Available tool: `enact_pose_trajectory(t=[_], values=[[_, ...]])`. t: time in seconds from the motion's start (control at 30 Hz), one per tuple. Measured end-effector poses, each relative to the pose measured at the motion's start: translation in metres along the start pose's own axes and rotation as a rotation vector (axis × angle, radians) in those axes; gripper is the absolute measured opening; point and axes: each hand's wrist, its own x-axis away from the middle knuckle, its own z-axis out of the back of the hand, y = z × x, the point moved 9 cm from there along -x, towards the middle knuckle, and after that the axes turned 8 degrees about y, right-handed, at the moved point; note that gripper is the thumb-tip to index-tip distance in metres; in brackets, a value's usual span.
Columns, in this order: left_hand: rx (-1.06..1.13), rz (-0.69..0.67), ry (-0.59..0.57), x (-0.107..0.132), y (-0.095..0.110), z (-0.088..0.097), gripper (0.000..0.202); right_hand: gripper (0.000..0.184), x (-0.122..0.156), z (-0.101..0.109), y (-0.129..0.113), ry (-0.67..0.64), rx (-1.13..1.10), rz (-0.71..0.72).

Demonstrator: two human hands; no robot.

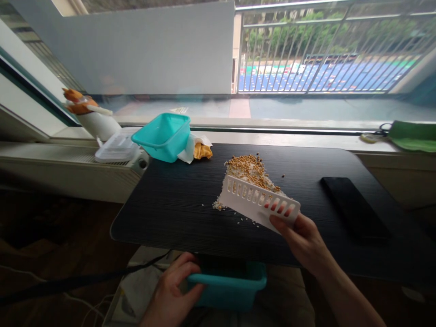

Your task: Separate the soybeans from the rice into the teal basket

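Note:
My right hand (299, 238) grips a white slotted plastic scraper (252, 200) by its right end, fingers showing through the slots. The scraper stands tilted on the black table (170, 213), its far edge against a pile of yellow beans and white rice (250, 170). A few loose grains lie by the scraper's left end. My left hand (173, 286) is below the table's front edge, fingers curled on the rim of a teal bin (231, 286) held under the edge.
A second teal tub (163, 135) sits tilted at the table's back left beside a clear lidded box (114, 147), a white cup (97, 122) and a wrapped snack (201, 150). A black phone (354, 206) lies at right. Cables trail on the floor.

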Motion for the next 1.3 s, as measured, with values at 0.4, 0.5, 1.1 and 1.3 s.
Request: enact_pose_trajectory(t=[0.4,0.5,1.1,1.3], values=[[0.003,0.016,-0.004,0.001,-0.002,0.001,0.007,0.024,0.002,0.006,0.000,0.089,0.018,-0.065],[0.004,0.031,-0.013,0.002,-0.004,0.000,0.008,0.024,-0.007,0.000,-0.004,0.064,0.045,-0.041],[0.084,0.049,-0.023,0.003,-0.001,0.002,0.007,0.020,0.027,-0.009,-0.003,-0.176,0.010,-0.219],[0.071,0.002,-0.036,0.001,0.004,0.002,0.010,0.025,0.039,-0.013,0.002,-0.272,-0.015,-0.309]])
